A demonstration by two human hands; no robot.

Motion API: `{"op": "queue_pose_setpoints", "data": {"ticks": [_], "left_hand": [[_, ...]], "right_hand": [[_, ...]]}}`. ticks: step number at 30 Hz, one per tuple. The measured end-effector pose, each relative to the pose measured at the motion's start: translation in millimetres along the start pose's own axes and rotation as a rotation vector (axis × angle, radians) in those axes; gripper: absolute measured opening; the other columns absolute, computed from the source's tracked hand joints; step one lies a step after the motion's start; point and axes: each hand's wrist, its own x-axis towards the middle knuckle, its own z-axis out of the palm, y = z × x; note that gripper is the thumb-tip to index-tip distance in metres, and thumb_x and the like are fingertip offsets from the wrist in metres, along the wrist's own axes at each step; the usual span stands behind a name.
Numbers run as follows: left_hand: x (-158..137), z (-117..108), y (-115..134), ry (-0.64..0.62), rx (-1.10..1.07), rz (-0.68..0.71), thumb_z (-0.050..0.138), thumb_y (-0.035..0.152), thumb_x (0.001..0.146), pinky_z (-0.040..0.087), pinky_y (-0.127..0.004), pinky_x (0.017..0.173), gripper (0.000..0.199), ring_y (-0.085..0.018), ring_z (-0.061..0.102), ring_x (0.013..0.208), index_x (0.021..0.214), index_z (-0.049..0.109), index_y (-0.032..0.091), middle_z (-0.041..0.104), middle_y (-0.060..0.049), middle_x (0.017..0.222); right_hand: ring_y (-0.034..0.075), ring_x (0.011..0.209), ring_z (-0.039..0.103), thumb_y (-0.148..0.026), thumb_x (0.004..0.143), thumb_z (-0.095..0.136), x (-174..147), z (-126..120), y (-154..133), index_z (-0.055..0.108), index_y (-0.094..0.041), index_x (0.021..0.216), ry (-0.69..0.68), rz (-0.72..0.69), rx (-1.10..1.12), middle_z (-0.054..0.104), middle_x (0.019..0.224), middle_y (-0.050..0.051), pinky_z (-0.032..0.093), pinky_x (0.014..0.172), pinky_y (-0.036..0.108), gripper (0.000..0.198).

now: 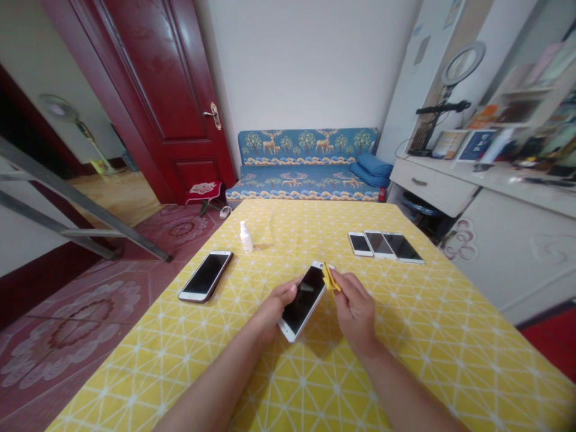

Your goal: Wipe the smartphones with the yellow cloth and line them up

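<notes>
A white smartphone [304,301] with a dark screen is tilted above the table, gripped along its left edge by my left hand [275,305], thumb over the front. My right hand [357,307] pinches a small folded yellow cloth [330,277] against the phone's upper right edge. To the left, another white smartphone in a dark case [207,276] lies face up. Beyond it stands a small white spray bottle [246,237]. Three more phones lie side by side at the right: a small one [360,243], a middle one [378,245] and a larger one [404,248].
A yellow patterned tablecloth [306,384] covers the table. Behind it is a blue patterned sofa [306,174] with folded blue cushions [372,169]. A white cabinet [517,240] stands close on the right. At the left are a metal ladder [85,198] and a red stool [204,191].
</notes>
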Motion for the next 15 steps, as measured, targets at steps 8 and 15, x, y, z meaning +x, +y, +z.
{"op": "queue_pose_setpoints", "data": {"ticks": [8, 15], "left_hand": [[-5, -3, -1, -0.227, 0.014, -0.4, 0.055, 0.066, 0.075, 0.019, -0.015, 0.037, 0.06, -0.004, 0.035, 0.045, 0.081, 0.069, 0.008, 0.051, -0.002, 0.062], [-13, 0, 1, -0.408, -0.08, -0.296, 0.066, 0.034, 0.069, 0.027, -0.015, 0.044, 0.043, -0.01, 0.048, 0.067, 0.105, 0.065, 0.01, 0.059, -0.011, 0.094]], "right_hand": [[0.016, 0.081, 0.059, -0.012, 0.088, 0.046, -1, 1, -9, 0.062, -0.022, 0.116, 0.057, 0.073, 0.02, 0.06, 0.091, 0.004, 0.048, 0.068, 0.028, 0.034], [0.015, 0.071, 0.057, -0.021, 0.091, 0.046, 2, 1, -2, 0.065, -0.018, 0.098, 0.092, 0.277, -0.063, 0.058, 0.079, 0.002, 0.044, 0.064, 0.026, 0.021]]}}
